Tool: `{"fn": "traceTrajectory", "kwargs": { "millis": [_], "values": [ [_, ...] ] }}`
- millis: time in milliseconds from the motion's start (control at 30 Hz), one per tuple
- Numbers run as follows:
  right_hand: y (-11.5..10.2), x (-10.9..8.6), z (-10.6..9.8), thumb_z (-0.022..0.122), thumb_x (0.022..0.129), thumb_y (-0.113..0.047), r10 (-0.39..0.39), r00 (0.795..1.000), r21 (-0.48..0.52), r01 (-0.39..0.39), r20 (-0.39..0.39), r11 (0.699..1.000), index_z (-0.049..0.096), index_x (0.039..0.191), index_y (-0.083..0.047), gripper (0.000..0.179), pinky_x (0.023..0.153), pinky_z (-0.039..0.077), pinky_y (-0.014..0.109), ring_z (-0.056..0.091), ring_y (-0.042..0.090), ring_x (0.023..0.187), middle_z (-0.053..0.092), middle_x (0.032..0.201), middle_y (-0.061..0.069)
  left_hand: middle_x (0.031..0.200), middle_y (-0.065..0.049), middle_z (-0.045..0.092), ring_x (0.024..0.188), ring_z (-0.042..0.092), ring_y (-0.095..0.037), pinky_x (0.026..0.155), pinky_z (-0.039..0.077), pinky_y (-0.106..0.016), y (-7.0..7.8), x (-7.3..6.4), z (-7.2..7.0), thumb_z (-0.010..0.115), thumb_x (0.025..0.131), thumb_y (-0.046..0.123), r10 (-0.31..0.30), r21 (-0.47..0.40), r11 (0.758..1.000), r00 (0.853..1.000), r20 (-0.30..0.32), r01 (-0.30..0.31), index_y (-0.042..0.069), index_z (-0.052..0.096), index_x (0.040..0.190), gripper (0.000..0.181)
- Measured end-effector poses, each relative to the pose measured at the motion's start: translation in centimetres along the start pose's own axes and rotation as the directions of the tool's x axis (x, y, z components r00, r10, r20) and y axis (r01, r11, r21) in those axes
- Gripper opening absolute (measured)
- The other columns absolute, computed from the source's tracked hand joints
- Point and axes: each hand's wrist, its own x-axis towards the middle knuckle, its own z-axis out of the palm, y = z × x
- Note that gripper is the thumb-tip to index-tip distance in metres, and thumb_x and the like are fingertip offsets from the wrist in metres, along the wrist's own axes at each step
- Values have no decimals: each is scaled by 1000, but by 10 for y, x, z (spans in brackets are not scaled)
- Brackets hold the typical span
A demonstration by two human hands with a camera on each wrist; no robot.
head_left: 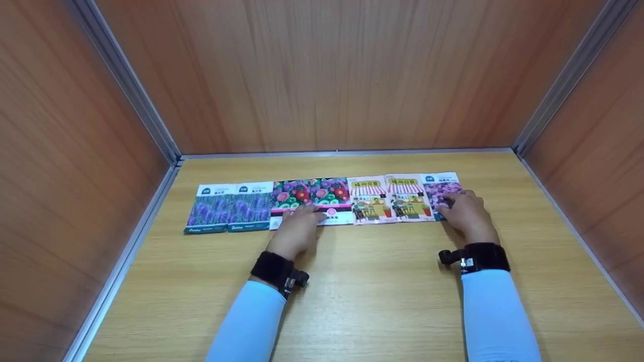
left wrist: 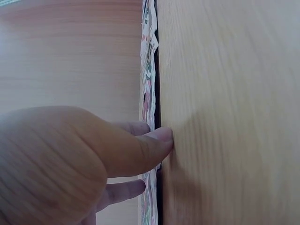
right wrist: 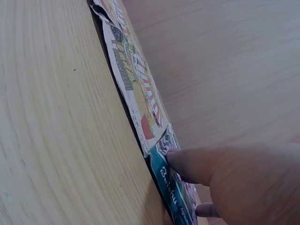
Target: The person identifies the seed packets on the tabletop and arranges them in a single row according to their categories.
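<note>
Several flat seed packets lie edge to edge in one row. My left hand (head_left: 297, 231) rests over the lower part of two packets with red and purple flowers (head_left: 328, 193). In the left wrist view its thumb (left wrist: 157, 143) is at the packets' front edge, the other fingers loosely extended over them. At the row's right end my right hand (head_left: 468, 213) touches a purple-flower packet (head_left: 438, 188). The right wrist view has the thumb (right wrist: 187, 164) lying on that packet's printed face, beside its teal strip. Both hands partly cover the packets beneath.
Two lavender packets (head_left: 250, 207) form the left end of the row. Two pink packets with a striped awning (head_left: 369, 201) lie between the hands. Wood-grain panels (head_left: 332, 75) with grey metal edging enclose the wooden tabletop (head_left: 372, 291) at the back and sides.
</note>
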Motion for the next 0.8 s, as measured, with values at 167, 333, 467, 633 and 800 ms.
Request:
{"fn": "traceTrajectory", "kwargs": {
  "millis": [167,333,467,633,800],
  "values": [
    [2,1,-5,60,117,-42,-2,1000,25,2,11,1000,37,176,-3,75,132,30,80,31,64,161,24,178,41,177,-15,51,170,40,-41,137,25,-77,0,1,0,65,96,-17,44,32,999,999,-29,-43,19,69,158,72],
    [5,0,-12,59,117,-40,5,1000,55,-6,17,998,31,178,-3,77,134,25,79,22,65,167,21,182,39,176,-14,52,170,40,-39,136,27,-79,1,4,-2,77,104,4,65,54,997,997,-40,-63,20,69,158,58],
    [3,0,-14,60,117,-38,2,1000,83,0,-27,997,34,177,-4,74,134,27,78,28,62,166,26,181,38,175,-11,53,168,43,-36,136,30,-75,2,7,-9,83,106,25,62,46,997,997,-45,-60,22,67,161,57],
    [-9,2,-14,58,118,-33,-41,995,105,50,-94,993,47,171,-2,62,135,30,74,36,56,166,36,179,33,174,-9,55,168,44,-35,139,28,-70,-1,13,-15,80,109,38,34,-12,999,994,-103,-36,23,69,158,53],
    [-33,7,-13,57,119,-36,-90,987,83,102,-137,991,52,168,-4,59,137,30,71,36,52,168,41,179,27,174,-9,56,167,45,-36,141,28,-67,-6,18,-21,75,110,49,-21,-78,997,972,-235,3,22,67,160,57]
  ]
}}
